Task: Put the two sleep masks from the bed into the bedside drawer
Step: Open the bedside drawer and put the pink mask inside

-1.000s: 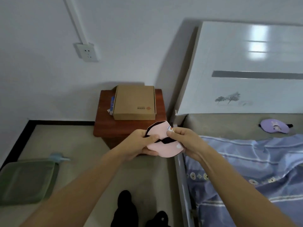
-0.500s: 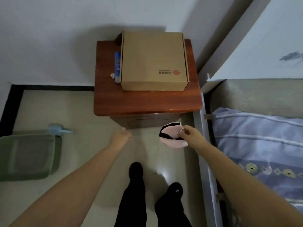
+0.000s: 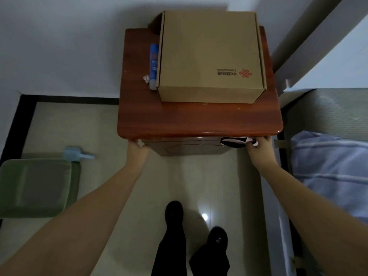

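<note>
The red-brown bedside cabinet [image 3: 199,120] stands in front of me, its dark drawer front [image 3: 187,147] just below the overhanging top. My left hand [image 3: 136,148] reaches under the top's left front corner, fingers hidden under the edge. My right hand [image 3: 260,145] is at the right end of the drawer front, closed on the pink sleep mask [image 3: 237,142], of which mostly the black strap and a pale edge show. The second mask is out of view.
A cardboard box [image 3: 211,54] covers most of the cabinet top, with a blue tube [image 3: 153,64] beside it. A green basin [image 3: 33,188] and a pale blue scoop [image 3: 74,155] lie on the floor at left. The bed with its striped blue cover [image 3: 330,172] is at right.
The view has tilted down and closer to the cabinet. My left hand let go of the mask and reached the drawer's left edge; my right hand carried the mask up to the drawer's right end.
</note>
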